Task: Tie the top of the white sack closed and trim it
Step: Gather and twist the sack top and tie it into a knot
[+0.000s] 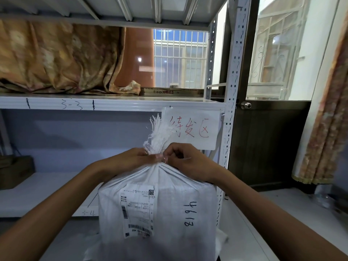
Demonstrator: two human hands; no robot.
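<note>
A white woven sack (pixel 169 210) stands upright in front of me, boxy in shape, with a shipping label (pixel 137 211) on its front and "4618" handwritten on its right side. Its top is gathered into a tight neck (pixel 159 162), and a frayed tuft (pixel 160 132) sticks up above it. My left hand (pixel 130 159) is closed around the neck from the left. My right hand (pixel 186 159) pinches the neck from the right, with a thin pale string (pixel 185 158) trailing over its fingers.
A white metal shelf rack (pixel 113 103) stands right behind the sack, its upright post (pixel 230 110) to the right. A paper sign with red writing (pixel 190 129) hangs from the shelf. A dark door (pixel 267 144) and curtain (pixel 323 132) are to the right. A box (pixel 15 170) sits on the lower shelf at left.
</note>
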